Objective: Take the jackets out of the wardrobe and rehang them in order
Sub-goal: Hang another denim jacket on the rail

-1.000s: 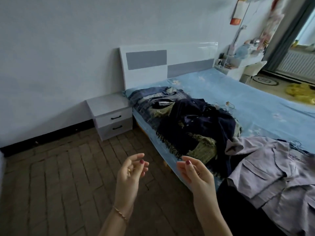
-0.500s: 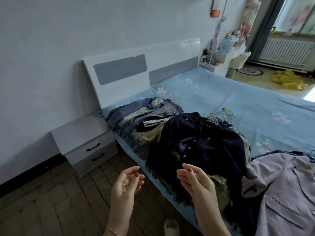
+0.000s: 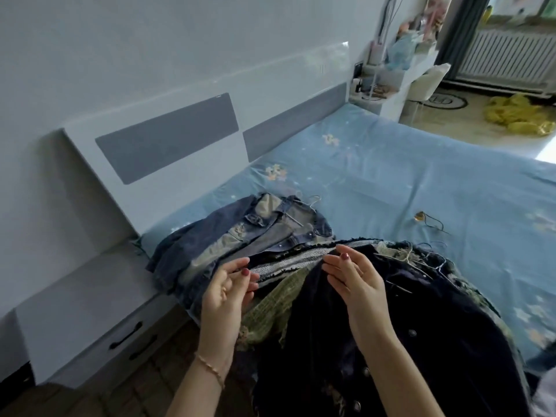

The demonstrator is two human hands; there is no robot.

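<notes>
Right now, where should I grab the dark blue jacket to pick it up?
Probably by its collar edge, reaching from above. The dark jacket lies on top of the pile with the collar end toward the headboard, just under the open left hand and right hand.
</notes>
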